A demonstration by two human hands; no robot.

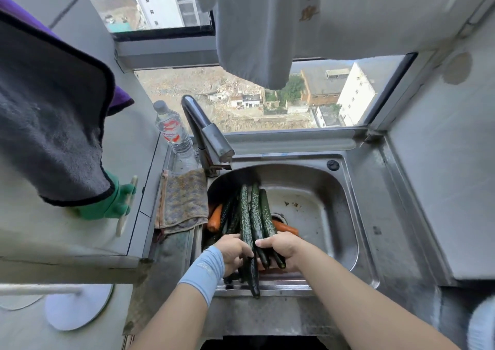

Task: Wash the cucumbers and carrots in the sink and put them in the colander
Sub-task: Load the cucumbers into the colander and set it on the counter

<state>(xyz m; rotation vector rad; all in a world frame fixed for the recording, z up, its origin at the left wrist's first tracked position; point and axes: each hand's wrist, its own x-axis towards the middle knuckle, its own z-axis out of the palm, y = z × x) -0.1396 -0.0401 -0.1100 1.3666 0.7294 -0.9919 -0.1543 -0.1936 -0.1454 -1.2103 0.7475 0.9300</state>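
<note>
Holding a bunch of long, dark green, bumpy cucumbers [245,215] in the steel sink [321,207], we wrap the fingers [245,252] of our left hand [234,250] and right hand [284,248] round their near ends. Orange carrots [215,218] lie in the sink beside and under them.

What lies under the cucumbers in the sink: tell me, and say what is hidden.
Orange carrots stick out from beneath the cucumbers on both sides, and part of the drain shows. The bundle covers whatever else lies below.
</note>
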